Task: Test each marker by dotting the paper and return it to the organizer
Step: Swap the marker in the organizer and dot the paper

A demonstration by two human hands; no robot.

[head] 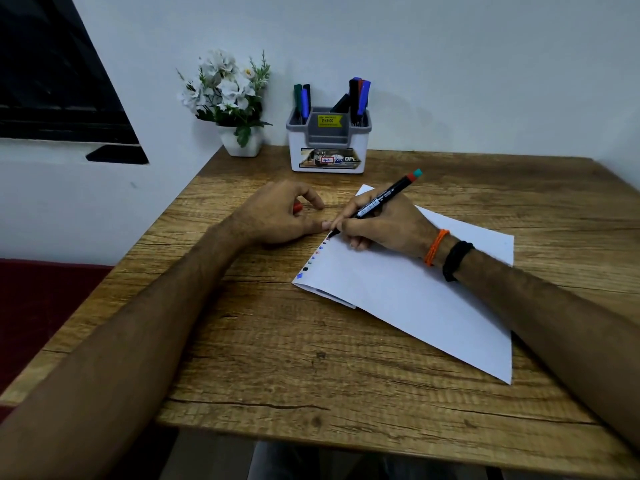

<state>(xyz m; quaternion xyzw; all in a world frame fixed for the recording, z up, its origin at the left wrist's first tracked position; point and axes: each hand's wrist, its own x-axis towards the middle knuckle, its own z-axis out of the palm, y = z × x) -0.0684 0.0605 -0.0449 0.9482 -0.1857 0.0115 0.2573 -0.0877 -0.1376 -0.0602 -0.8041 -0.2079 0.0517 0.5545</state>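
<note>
Flower pot: small white pot (241,143) of white artificial flowers (225,86), far left corner of the desk (277,358).
Desk: brown wood grain, against the wall.
Window: dark pane (52,74), upper left.
Wall: plain pale (450,64).

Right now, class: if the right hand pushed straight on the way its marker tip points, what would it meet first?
The right hand aims the marker down-left; its tip seems already at the paper edge. Beyond that, probably the left hand thumb; depth is unclear.
</note>
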